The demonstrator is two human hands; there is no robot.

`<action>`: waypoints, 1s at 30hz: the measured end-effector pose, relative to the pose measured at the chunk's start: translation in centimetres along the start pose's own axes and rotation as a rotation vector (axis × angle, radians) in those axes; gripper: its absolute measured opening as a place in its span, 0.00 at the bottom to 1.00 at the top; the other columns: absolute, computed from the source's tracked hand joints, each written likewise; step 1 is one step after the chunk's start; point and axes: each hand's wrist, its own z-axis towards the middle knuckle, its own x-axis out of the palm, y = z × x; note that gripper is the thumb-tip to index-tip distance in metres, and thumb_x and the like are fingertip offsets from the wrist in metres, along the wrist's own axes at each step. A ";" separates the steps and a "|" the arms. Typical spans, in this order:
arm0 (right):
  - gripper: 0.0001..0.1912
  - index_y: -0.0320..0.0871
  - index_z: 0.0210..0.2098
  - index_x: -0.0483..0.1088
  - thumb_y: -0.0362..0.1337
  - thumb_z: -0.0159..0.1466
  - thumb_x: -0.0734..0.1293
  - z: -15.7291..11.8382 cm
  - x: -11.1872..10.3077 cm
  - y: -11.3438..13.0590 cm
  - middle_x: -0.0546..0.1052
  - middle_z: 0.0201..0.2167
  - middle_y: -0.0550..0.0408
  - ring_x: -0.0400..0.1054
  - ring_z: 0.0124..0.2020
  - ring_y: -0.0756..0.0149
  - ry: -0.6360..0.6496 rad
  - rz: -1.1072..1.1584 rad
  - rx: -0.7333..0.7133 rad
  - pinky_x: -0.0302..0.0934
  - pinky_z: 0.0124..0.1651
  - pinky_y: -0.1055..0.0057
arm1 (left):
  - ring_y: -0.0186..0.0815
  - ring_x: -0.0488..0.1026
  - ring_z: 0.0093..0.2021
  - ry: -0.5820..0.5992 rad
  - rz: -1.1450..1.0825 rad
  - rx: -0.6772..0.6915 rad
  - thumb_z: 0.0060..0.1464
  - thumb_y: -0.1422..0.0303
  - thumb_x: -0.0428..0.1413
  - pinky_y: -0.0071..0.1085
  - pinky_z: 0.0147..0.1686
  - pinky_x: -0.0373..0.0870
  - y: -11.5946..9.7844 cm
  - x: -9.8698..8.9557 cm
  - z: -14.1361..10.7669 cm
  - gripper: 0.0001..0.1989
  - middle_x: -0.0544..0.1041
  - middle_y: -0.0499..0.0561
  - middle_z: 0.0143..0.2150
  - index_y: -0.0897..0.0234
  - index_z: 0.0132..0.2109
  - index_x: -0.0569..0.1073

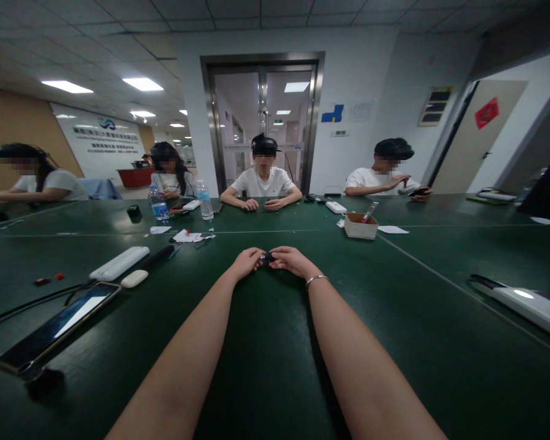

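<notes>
Straight ahead, both my arms stretch out over the dark green table [266,342]. A small black object with a shiny silver end [268,256] sits between my hands; it is too small to tell its kind. My left hand [247,263] has its fingertips closed at the silver end. Around the black end, the fingers of my right hand [293,261] are pinched, and they partly hide it. A silver bracelet [316,280] circles my right wrist.
At left lie a phone [62,327], a white power bank [120,264] and a white earbud case [134,279]. A small box [360,226] stands ahead right, a power strip [531,305] at far right. Bottles [205,200] and several seated people [262,180] are across the table.
</notes>
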 end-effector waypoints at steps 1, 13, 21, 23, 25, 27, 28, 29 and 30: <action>0.07 0.33 0.38 0.68 0.24 0.59 0.65 0.0 0.0 0.0 0.77 0.26 0.48 0.75 0.25 0.67 0.000 0.000 -0.001 0.71 0.32 0.75 | 0.25 0.63 0.22 -0.004 0.006 0.002 0.54 0.66 0.49 0.22 0.22 0.62 0.0 0.0 0.0 0.13 0.69 0.48 0.26 0.68 0.42 0.72; 0.06 0.33 0.37 0.68 0.24 0.59 0.65 -0.2 0.2 0.1 0.77 0.26 0.48 0.75 0.25 0.67 -0.010 -0.003 -0.001 0.71 0.30 0.76 | 0.25 0.64 0.22 0.001 0.004 0.025 0.52 0.68 0.51 0.22 0.21 0.62 0.7 0.0 0.5 0.12 0.70 0.48 0.28 0.68 0.43 0.71; 0.06 0.33 0.36 0.68 0.24 0.59 0.66 -0.2 0.3 0.2 0.77 0.26 0.48 0.75 0.25 0.67 -0.008 -0.009 0.004 0.71 0.31 0.76 | 0.25 0.63 0.21 0.014 -0.001 0.018 0.55 0.66 0.47 0.21 0.21 0.61 0.7 0.0 0.6 0.14 0.69 0.47 0.24 0.69 0.43 0.71; 0.06 0.33 0.37 0.68 0.24 0.59 0.66 -0.1 0.2 0.2 0.77 0.26 0.48 0.75 0.25 0.67 -0.009 -0.016 0.005 0.71 0.31 0.76 | 0.25 0.64 0.21 0.004 -0.002 0.006 0.54 0.68 0.48 0.22 0.22 0.62 0.5 0.0 0.5 0.12 0.69 0.48 0.26 0.69 0.43 0.71; 0.06 0.33 0.38 0.68 0.24 0.59 0.65 -0.1 0.2 0.2 0.77 0.25 0.48 0.75 0.25 0.67 -0.011 -0.021 0.006 0.71 0.30 0.76 | 0.25 0.64 0.22 -0.002 -0.006 0.005 0.52 0.70 0.50 0.23 0.23 0.63 0.4 0.0 0.4 0.12 0.70 0.48 0.28 0.69 0.42 0.72; 0.06 0.32 0.38 0.68 0.24 0.60 0.65 -0.1 0.2 0.2 0.77 0.25 0.48 0.75 0.25 0.67 -0.014 -0.024 0.008 0.71 0.30 0.77 | 0.25 0.65 0.23 -0.004 -0.016 0.007 0.51 0.70 0.51 0.23 0.24 0.63 0.4 -0.1 0.4 0.12 0.71 0.49 0.30 0.68 0.42 0.72; 0.06 0.32 0.38 0.68 0.24 0.60 0.64 -0.1 0.2 0.2 0.77 0.25 0.48 0.75 0.25 0.67 -0.015 -0.024 0.009 0.71 0.30 0.77 | 0.25 0.65 0.23 -0.003 -0.022 0.005 0.51 0.69 0.51 0.24 0.24 0.64 0.4 -0.1 0.4 0.12 0.71 0.49 0.30 0.68 0.42 0.72; 0.06 0.32 0.38 0.67 0.23 0.60 0.64 -0.2 0.2 0.2 0.76 0.24 0.48 0.75 0.25 0.67 -0.015 -0.023 0.009 0.71 0.30 0.77 | 0.26 0.65 0.23 -0.002 -0.026 0.001 0.52 0.68 0.50 0.24 0.24 0.63 0.4 -0.1 0.3 0.12 0.71 0.49 0.30 0.68 0.42 0.72; 0.06 0.32 0.38 0.67 0.23 0.60 0.64 -0.2 0.2 0.2 0.76 0.24 0.48 0.75 0.25 0.67 -0.014 -0.022 0.009 0.71 0.31 0.77 | 0.26 0.65 0.22 0.000 -0.026 -0.002 0.53 0.66 0.50 0.24 0.23 0.63 0.3 -0.1 0.3 0.13 0.71 0.49 0.29 0.68 0.42 0.72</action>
